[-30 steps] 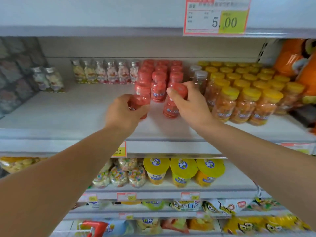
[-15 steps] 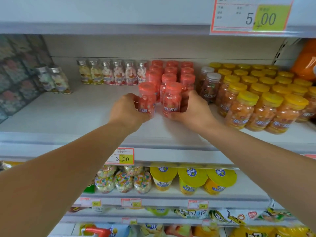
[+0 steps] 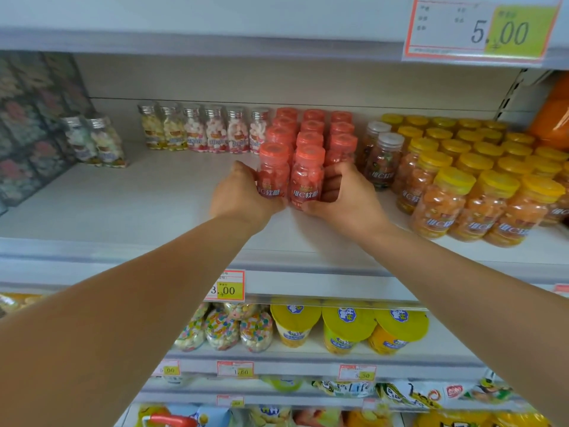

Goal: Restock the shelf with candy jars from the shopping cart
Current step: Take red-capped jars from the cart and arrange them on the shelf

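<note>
**Both hands clamped on red-capped jars, mid-shelf**

Here we are at the white shelf (image 3: pixel 147 204), and both bare arms are stretched right in. The left hand (image 3: pixel 243 198) has its fingers curled round the left jar (image 3: pixel 272 174), gripping its lower half. The right hand (image 3: pixel 345 198) is wrapped round the right jar (image 3: pixel 306 180), fingers bent at the jar's far side and thumb tucked in by its base. Both jars are upright, red caps on top, side by side and touching, dead centre of the view. The hands mask most of their bases, so I cannot tell whether they sit on the board.

At twelve o'clock from the pair, the red-capped rows (image 3: pixel 311 127) run three wide to the back wall. The two held jars stand just in front of the left and middle rows. At three o'clock come two clear-lidded jars (image 3: pixel 383 155), then the block of yellow-capped jars (image 3: pixel 462 180) filling the right end. At eleven o'clock a silver-capped line (image 3: pixel 200 131) runs along the back. Out at nine o'clock a silver-capped pair (image 3: pixel 95 140) stands well apart from the hands.

Up at one o'clock, the upper price tag (image 3: pixel 480 26) reads 5.00. At six o'clock, under the wrists, the lower price tag (image 3: pixel 226 286) reads 3.00. Below that, yellow tubs (image 3: pixel 345 328) sit beside speckled candy jars (image 3: pixel 221 331).
</note>
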Demonstrator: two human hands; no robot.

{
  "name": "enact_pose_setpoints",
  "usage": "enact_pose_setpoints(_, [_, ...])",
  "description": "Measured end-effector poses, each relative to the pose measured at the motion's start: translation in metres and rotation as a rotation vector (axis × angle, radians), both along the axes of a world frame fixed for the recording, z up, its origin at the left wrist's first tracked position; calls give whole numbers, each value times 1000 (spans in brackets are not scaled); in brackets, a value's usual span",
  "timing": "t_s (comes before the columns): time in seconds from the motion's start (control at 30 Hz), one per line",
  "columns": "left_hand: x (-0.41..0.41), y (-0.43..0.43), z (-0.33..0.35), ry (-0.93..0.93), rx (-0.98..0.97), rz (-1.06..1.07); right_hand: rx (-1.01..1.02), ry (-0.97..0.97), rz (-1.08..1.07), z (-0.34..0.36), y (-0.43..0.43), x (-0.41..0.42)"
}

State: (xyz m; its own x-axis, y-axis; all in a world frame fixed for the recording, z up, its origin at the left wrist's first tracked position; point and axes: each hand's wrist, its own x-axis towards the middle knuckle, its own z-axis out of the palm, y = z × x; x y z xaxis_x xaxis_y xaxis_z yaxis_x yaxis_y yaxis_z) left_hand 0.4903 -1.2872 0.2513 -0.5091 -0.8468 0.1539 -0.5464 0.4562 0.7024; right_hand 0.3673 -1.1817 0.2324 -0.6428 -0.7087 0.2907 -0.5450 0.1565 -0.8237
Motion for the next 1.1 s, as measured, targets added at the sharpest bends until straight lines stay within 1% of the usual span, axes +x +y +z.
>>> enact_pose_setpoints(0.1, [7,2,2,-28,13,-25,12,1,20,3,4,2])
enact_pose_setpoints(0.17, [18,6,5,-22,-9,-31,12,3,-35,6,9,8])
enact_pose_setpoints(0.2, [26,9,6,-3,-49,-22,-14,15,-89,7,13,12])
enact_pose_setpoints(0.27, [46,18,6,113,-176,37,-145,43,-152,11,20,29])
enact_pose_setpoints(0.3, [59,25,3,202,-239,80,-229,31,-133,14,23,42])
enact_pose_setpoints(0.37, [90,43,-3,338,-325,149,-355,-8,-13,18,27,72])
enact_pose_setpoints(0.4, [106,52,-8,363,-352,169,-377,-22,60,17,28,88])
enact_pose_setpoints(0.47, [137,60,-23,381,-394,195,-371,-47,217,10,28,124])
enact_pose_setpoints(0.53, [169,58,-44,391,-387,245,-331,-89,361,-4,25,162])
enact_pose_setpoints(0.6, [206,57,-71,371,-309,331,-264,-119,471,-27,21,199])
enact_pose_setpoints(0.7, [277,62,-126,247,-88,471,-102,-149,575,-74,13,250])
enact_pose_setpoints(0.8, [355,65,-179,46,67,549,187,-191,675,-129,0,297])
enact_pose_setpoints(0.87, [402,62,-211,-111,210,586,376,-206,725,-168,-10,326])
enact_pose_setpoints(1.0, [466,56,-261,-416,491,478,713,-185,820,-238,-32,373])
enact_pose_setpoints(1.03, [477,54,-272,-470,554,453,769,-192,832,-252,-37,383])
enact_pose_setpoints(1.1, [492,47,-294,-515,599,378,852,-199,808,-277,-48,401])
